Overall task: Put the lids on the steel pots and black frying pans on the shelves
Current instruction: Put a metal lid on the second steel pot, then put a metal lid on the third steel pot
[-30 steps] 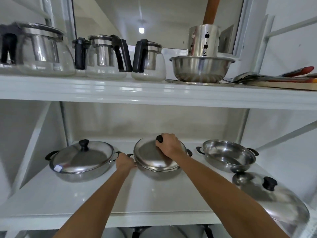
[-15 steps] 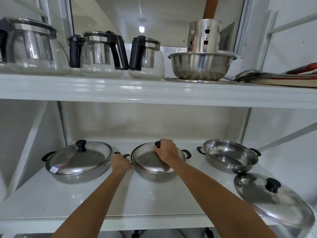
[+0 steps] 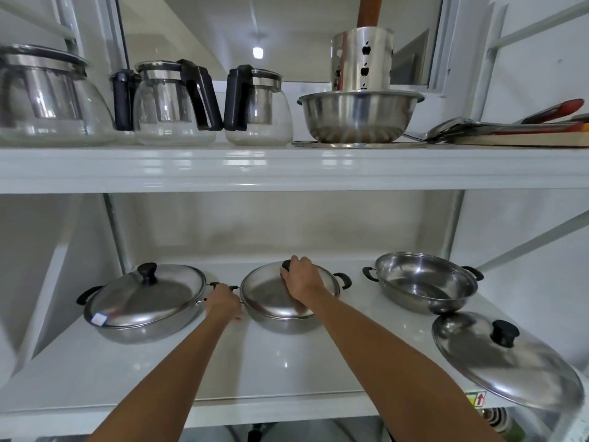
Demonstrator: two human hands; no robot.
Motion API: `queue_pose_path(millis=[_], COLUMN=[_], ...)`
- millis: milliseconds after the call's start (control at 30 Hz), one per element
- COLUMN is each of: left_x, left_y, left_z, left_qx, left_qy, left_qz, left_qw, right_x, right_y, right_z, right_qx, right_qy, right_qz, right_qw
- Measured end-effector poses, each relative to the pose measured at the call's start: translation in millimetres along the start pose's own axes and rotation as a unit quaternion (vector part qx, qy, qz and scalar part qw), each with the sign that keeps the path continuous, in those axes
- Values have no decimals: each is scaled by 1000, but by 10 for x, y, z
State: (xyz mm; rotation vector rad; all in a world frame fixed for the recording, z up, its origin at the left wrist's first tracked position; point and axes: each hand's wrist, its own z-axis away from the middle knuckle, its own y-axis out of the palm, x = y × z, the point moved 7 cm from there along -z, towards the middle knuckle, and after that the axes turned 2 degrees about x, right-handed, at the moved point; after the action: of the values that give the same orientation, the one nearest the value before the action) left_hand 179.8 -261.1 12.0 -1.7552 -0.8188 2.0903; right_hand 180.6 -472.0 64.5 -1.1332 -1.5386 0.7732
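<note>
On the upper shelf (image 3: 287, 167), three glass teapots (image 3: 172, 103) stand left of the steel bowl (image 3: 360, 116). A perforated steel holder (image 3: 361, 59) stands inside this bowl; utensils with red handles (image 3: 510, 126) lie right of it.

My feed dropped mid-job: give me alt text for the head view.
The right hand grips the knob of the lid on the middle pot while the left hand holds its handle. The left pot is lidded; the right pot is open, its lid lying nearby.

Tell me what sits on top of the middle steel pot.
A round steel lid covers it; the right hand holds its black knob. The pot's inside is hidden.
</note>
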Motion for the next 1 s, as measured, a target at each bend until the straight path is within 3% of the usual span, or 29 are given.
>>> queue_pose_path(millis=[167,300,433,567,800,900,1000], left_x=[-360,-891,-1290,-1558,-2129,-2236,-2250], left_y=[-112,116,659,1325,2220,2552,2812], left_z=[430,608,911,1182,1343,1289,1135], left_qx=[-46,-38,19,78,126,160,170], left_qy=[-32,95,211,265,240,190,138], left_qz=[-147,-144,-146,-171,-133,-81,3], left_qw=[988,984,966,946,953,965,976], right_x=[-8,-396,-1028,-1698,-3172,-3495,-3630], right_y=[-199,-556,-965,-1396,-2015,-2147,-2218], right_z=[127,350,629,967,1187,1303,1493], right_qx=[72,64,49,18,82,168,250], right_qy=[15,50,88,100,249,267,314], right_qz=[-2,21,65,162,193,205,110], right_qw=[997,996,993,982,945,927,909])
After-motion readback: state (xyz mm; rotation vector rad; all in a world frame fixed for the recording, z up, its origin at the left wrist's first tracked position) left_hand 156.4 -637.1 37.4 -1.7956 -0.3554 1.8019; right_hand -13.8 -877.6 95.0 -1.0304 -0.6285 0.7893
